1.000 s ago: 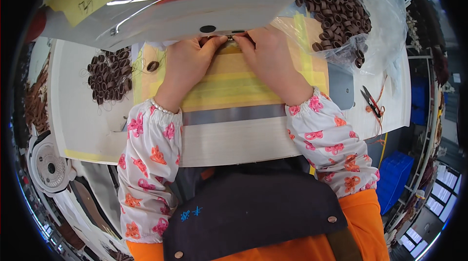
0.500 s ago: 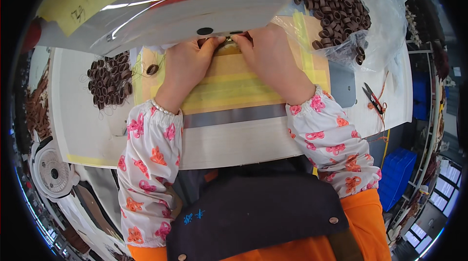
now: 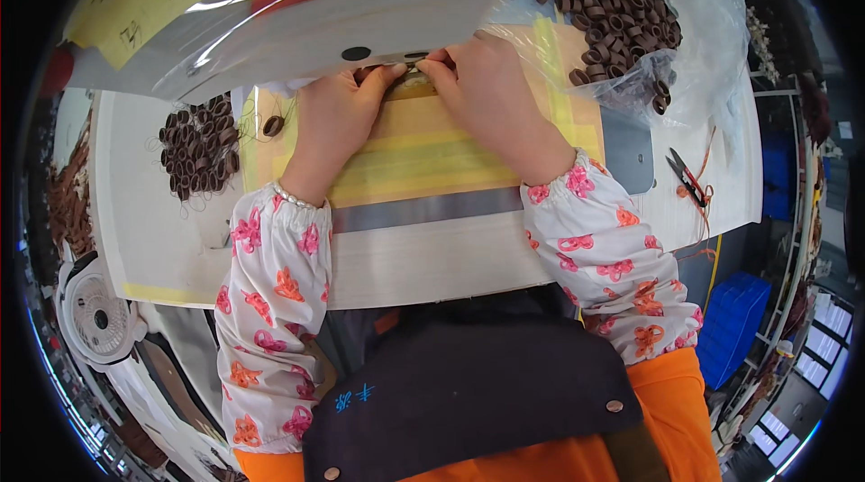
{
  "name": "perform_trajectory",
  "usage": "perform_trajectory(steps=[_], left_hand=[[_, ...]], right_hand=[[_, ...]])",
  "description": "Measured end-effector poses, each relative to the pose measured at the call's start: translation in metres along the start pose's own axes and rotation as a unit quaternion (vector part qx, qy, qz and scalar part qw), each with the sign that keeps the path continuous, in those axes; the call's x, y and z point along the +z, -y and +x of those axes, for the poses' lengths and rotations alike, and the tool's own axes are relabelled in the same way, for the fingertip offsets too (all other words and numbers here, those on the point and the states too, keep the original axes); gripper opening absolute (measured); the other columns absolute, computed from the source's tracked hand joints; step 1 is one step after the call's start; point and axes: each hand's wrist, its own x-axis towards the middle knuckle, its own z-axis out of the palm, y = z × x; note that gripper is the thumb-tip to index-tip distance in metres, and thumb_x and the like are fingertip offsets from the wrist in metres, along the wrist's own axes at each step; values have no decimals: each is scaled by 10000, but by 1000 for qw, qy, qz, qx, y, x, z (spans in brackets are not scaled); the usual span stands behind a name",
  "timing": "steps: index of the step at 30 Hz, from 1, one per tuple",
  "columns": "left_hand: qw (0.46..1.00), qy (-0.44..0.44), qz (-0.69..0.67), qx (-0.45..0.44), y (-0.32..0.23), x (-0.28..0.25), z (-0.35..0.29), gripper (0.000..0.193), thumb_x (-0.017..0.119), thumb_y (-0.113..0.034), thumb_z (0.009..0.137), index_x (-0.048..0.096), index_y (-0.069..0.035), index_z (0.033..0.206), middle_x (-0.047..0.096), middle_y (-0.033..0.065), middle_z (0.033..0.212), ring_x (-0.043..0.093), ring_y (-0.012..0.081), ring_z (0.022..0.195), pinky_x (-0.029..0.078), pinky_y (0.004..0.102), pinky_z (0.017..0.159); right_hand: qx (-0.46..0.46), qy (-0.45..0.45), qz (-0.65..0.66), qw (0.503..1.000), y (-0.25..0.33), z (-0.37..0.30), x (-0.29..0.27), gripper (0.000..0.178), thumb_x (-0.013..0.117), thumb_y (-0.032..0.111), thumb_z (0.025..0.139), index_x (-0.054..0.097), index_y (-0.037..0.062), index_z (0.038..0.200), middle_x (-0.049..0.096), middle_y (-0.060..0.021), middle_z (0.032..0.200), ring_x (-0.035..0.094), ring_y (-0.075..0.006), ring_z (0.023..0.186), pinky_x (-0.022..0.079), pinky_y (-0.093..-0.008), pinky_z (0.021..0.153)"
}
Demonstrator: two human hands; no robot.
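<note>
One pair of scissors (image 3: 687, 177) lies at three o'clock, brown loops (image 3: 200, 147) at ten. Toward twelve, left hand (image 3: 335, 111) and right hand (image 3: 491, 93) curl thumbs near fingers — grip hidden, contents unclear — by the grey machine (image 3: 423, 4); a loop-filled bag (image 3: 707, 40) sits at one-thirty.

The grey machine (image 3: 423, 9), cut off above, hides the middle of the table's (image 3: 432, 261) far edge; anything between the left hand (image 3: 335, 113) and right hand (image 3: 494, 102) is too small to tell. At the far right corner, the clear bag (image 3: 712, 40) is cut off.
</note>
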Motion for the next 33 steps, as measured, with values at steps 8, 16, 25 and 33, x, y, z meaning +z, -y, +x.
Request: perform_trajectory(steps=[8, 16, 25, 33], left_hand=[[998, 19, 37, -37, -5, 2, 3, 289, 644, -297, 779, 663, -8, 795, 586, 45, 576, 493, 85, 519, 391, 252, 511], [999, 1, -12, 34, -12, 1, 1, 265, 626, -234, 795, 628, 28, 757, 557, 65, 539, 477, 83, 499, 378, 251, 486], [981, -59, 124, 139, 13, -45, -25, 338, 655, -206, 754, 505, -7, 525, 433, 41, 447, 358, 177, 397, 292, 276, 556], [944, -114, 259, 168, 7, -54, -27, 147, 591, -199, 788, 639, -68, 837, 600, 79, 789, 506, 243, 712, 339, 362, 675]], right_hand=[[0, -41, 13, 999, -6, -3, 9, 124, 589, 101, 753, 527, -6, 745, 560, -168, 646, 550, -339, 631, 429, -409, 571], [-30, -72, -17, 997, -4, -17, -19, 133, 609, 123, 744, 532, 20, 778, 569, -126, 745, 561, -309, 633, 448, -381, 584], [184, -100, -342, 916, -63, -66, -167, 216, 658, 248, 719, 598, 66, 818, 616, -84, 772, 600, -280, 724, 464, -382, 613], [198, -88, -291, 932, -99, -64, -164, 204, 675, 212, 709, 611, 62, 832, 626, -85, 744, 598, -264, 674, 467, -351, 599]])
